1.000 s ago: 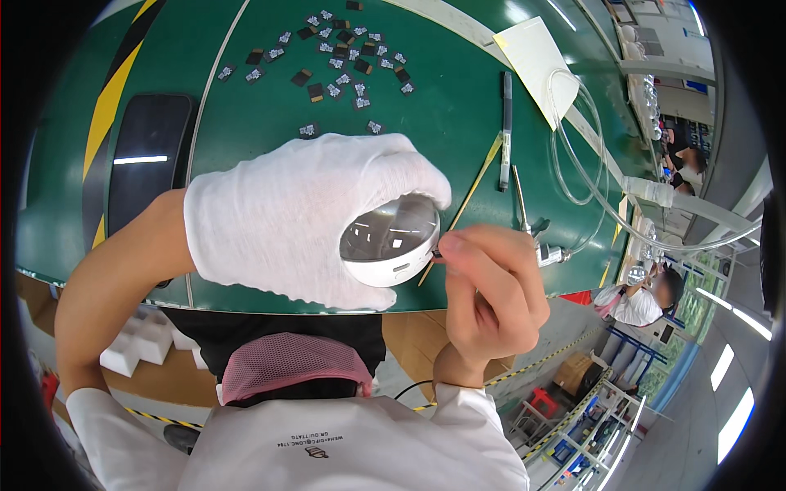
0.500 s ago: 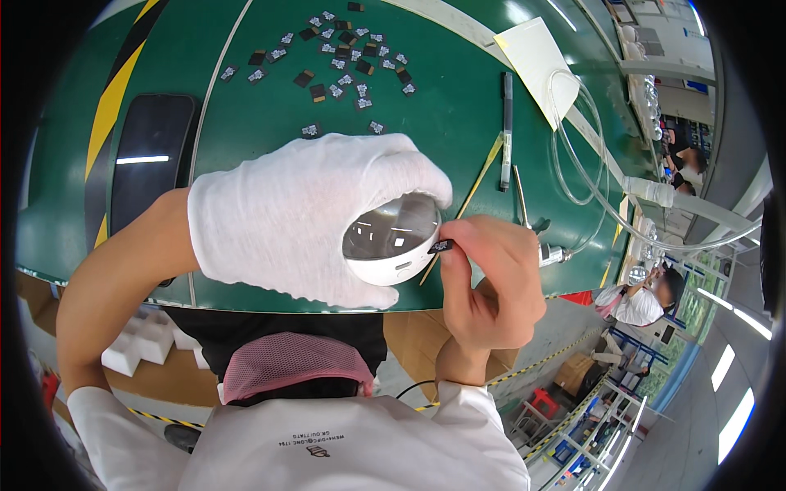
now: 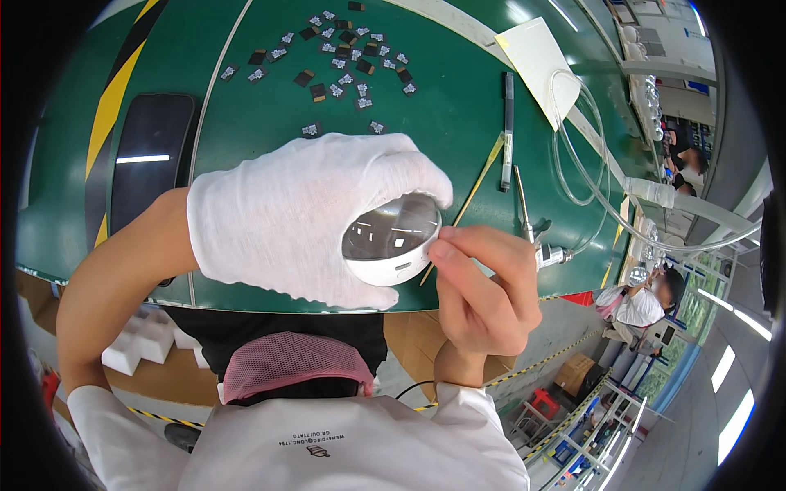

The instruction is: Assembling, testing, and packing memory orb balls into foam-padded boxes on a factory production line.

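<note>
My left hand [image 3: 303, 217], in a white glove, is wrapped round a white, rounded device with a clear, glossy dome [image 3: 391, 229]; it looks like a dome camera. A small oblong slot shows on its white rim, which is tilted towards me. My bare right hand [image 3: 487, 286] pinches with thumb and forefinger right at the device's right edge. The small black memory card held in that pinch a moment ago is now hidden by the fingertips and the rim. Beyond my left hand, several loose memory cards [image 3: 364, 103] lie scattered on the green table.
A dark phone [image 3: 151, 164] lies left of my gloved hand. To the right are a yellow stick [image 3: 479, 180], a black-and-clear pen [image 3: 508, 131], a thin metal-tipped tool [image 3: 524, 204] with clear tubing [image 3: 606, 176], and a pale sheet [image 3: 536, 65]. The table's front edge runs below my hands.
The fingers of my right hand have closed in against the device's right edge, and the memory card has gone out of sight there. My left hand and the device keep their place.
</note>
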The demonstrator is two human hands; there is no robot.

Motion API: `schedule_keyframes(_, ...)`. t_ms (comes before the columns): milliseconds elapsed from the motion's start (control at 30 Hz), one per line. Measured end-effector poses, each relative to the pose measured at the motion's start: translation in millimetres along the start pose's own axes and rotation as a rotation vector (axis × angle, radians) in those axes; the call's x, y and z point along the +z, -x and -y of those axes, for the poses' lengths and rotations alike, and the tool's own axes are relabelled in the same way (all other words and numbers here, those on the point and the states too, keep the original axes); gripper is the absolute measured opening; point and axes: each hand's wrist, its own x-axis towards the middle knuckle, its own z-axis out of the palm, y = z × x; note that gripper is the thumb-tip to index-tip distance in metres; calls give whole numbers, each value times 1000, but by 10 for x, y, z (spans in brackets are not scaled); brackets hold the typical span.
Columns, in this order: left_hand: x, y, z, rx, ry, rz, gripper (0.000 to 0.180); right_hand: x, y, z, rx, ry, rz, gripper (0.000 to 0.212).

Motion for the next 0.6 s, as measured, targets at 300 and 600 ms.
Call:
schedule_keyframes(300,10,4,9,10,-16,-6,71,22,139,-15,42,-43,-28,27)
schedule_keyframes(600,14,5,11,8,-4,-14,70,16,145,-20,40,-27,2,26)
